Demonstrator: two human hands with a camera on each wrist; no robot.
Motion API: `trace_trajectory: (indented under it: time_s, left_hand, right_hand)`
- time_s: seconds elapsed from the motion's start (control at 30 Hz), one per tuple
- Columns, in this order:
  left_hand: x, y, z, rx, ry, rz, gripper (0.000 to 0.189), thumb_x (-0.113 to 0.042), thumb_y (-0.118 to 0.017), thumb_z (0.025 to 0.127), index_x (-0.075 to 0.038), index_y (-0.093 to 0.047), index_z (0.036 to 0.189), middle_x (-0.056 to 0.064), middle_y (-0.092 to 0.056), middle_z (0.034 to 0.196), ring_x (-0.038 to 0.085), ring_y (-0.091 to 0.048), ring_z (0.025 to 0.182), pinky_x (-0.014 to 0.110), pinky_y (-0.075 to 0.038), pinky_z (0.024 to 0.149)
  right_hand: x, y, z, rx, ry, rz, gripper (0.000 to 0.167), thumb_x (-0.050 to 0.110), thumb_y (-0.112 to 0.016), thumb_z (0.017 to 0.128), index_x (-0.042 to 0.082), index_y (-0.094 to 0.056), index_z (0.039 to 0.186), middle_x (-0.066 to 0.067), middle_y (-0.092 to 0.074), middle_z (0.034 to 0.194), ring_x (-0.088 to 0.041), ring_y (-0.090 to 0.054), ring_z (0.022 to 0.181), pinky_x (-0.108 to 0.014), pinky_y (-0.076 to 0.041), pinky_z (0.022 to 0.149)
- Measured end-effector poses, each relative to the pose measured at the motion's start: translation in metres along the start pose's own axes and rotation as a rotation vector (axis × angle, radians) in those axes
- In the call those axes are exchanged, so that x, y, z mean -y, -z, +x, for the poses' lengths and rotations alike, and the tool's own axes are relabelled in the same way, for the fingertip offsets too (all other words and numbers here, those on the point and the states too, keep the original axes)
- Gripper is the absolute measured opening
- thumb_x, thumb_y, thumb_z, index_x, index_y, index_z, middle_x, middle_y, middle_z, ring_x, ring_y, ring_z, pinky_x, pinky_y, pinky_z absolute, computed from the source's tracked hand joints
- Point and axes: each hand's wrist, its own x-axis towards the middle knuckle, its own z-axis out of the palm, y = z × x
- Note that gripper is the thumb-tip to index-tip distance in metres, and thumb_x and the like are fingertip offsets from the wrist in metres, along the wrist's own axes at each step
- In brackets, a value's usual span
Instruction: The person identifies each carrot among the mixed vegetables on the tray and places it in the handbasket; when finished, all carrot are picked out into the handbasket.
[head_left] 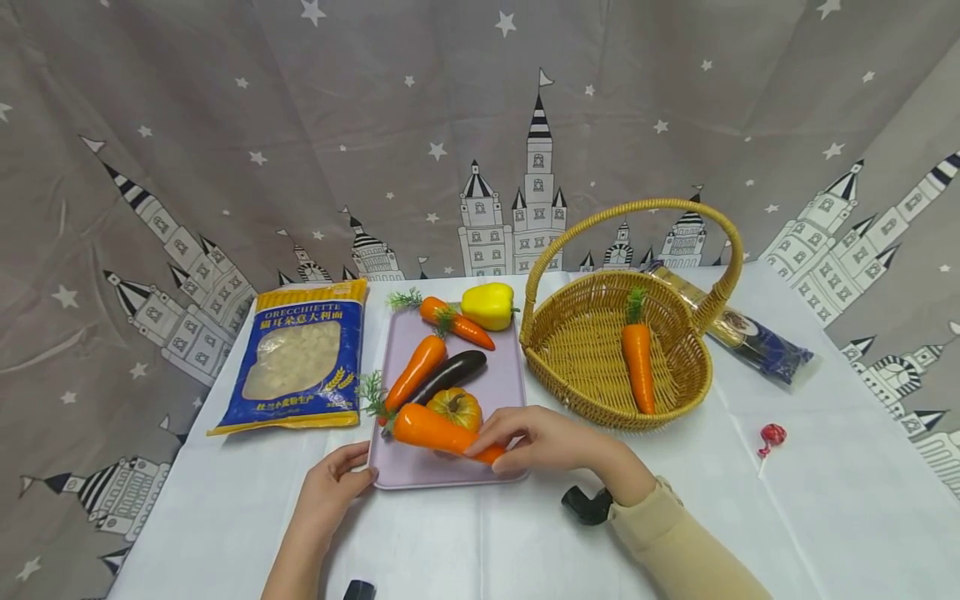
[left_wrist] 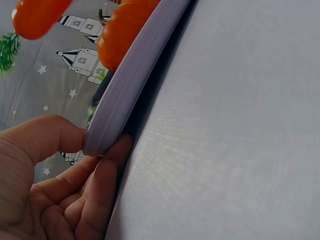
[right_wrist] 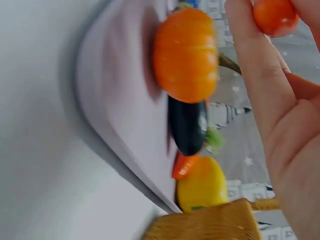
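Observation:
A lilac tray (head_left: 401,471) lies on the white cloth, its near left corner pinched by my left hand (head_left: 330,492). In the left wrist view the thumb (left_wrist: 55,135) meets the rim while fingers reach beneath it. My right hand (head_left: 547,437) holds an orange carrot (head_left: 431,427) by its narrow end, above the tray's near part; the leafy end points left. Behind that carrot sit a small pumpkin (head_left: 461,406), an eggplant (head_left: 459,371) and another carrot (head_left: 417,364). Farther back on the tray are a third carrot (head_left: 463,325) and a yellow bell pepper (head_left: 487,305).
Right of the tray stands a tall-handled wicker basket (head_left: 573,367) with a carrot (head_left: 639,367) inside. An orecchiette bag (head_left: 292,358) lies left. Behind the basket is a long blue-and-gold package (head_left: 757,337); a red lollipop (head_left: 772,435) lies at right. A black curved object (head_left: 585,505) is beside the right wrist.

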Motion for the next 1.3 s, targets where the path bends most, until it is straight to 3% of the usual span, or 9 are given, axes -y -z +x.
trace_trajectory:
  time_s: [0.2,0.4,0.6,0.8,1.1,1.3]
  left_hand:
    - [0.0,0.001,0.0,0.001,-0.006,-0.003,0.047,-0.005,-0.064,0.085,0.003,-0.054,0.131,0.022,-0.061,0.124,0.02,-0.064,0.097,0.023,-0.054,0.074]
    - [0.0,0.002,-0.001,0.015,-0.031,-0.022,0.047,-0.005,-0.065,0.086,0.005,-0.054,0.13,0.022,-0.061,0.122,0.013,-0.064,0.091,0.02,-0.052,0.073]
    - [0.001,0.002,0.0,0.018,-0.028,-0.016,0.047,-0.005,-0.065,0.086,0.004,-0.054,0.13,0.021,-0.062,0.122,0.012,-0.063,0.09,0.02,-0.052,0.073]
    - [0.0,0.002,0.0,0.015,-0.031,-0.011,0.047,-0.005,-0.065,0.086,0.004,-0.054,0.13,0.022,-0.061,0.123,0.014,-0.063,0.092,0.02,-0.051,0.073]
    - [0.0,0.001,-0.001,0.013,-0.02,-0.01,0.046,-0.006,-0.064,0.086,0.004,-0.054,0.13,0.021,-0.061,0.123,0.013,-0.062,0.093,0.019,-0.051,0.074]
    - [0.0,0.001,0.0,0.013,-0.012,-0.001,0.047,-0.006,-0.063,0.086,0.002,-0.053,0.132,0.022,-0.06,0.125,0.015,-0.062,0.096,0.019,-0.051,0.074]
  right_hand:
    - [0.01,0.009,-0.013,-0.107,0.047,-0.003,0.029,0.007,-0.068,0.088,0.01,-0.07,0.117,0.001,-0.062,0.116,-0.016,-0.056,0.107,-0.033,-0.053,0.086]
    - [0.015,0.014,-0.033,-0.23,0.028,0.015,0.031,0.006,-0.069,0.087,0.013,-0.07,0.117,0.001,-0.061,0.119,-0.02,-0.054,0.11,-0.034,-0.051,0.089]
    - [0.017,0.022,-0.057,-0.398,0.041,-0.017,0.027,0.006,-0.069,0.087,0.008,-0.071,0.114,-0.006,-0.058,0.12,-0.02,-0.054,0.104,-0.029,-0.051,0.08]
    - [0.016,0.033,-0.076,-0.536,0.075,-0.002,0.029,-0.005,-0.068,0.084,0.002,-0.069,0.113,-0.013,-0.056,0.118,-0.017,-0.056,0.104,-0.027,-0.053,0.083]
    - [0.01,0.045,-0.104,-0.717,0.064,-0.081,0.033,-0.009,-0.068,0.082,0.001,-0.069,0.114,-0.001,-0.059,0.12,-0.012,-0.053,0.11,-0.021,-0.051,0.085]
    - [0.005,0.051,-0.119,-0.779,-0.008,-0.07,0.034,-0.006,-0.068,0.084,-0.002,-0.065,0.117,0.003,-0.057,0.119,-0.01,-0.053,0.109,-0.018,-0.047,0.09]
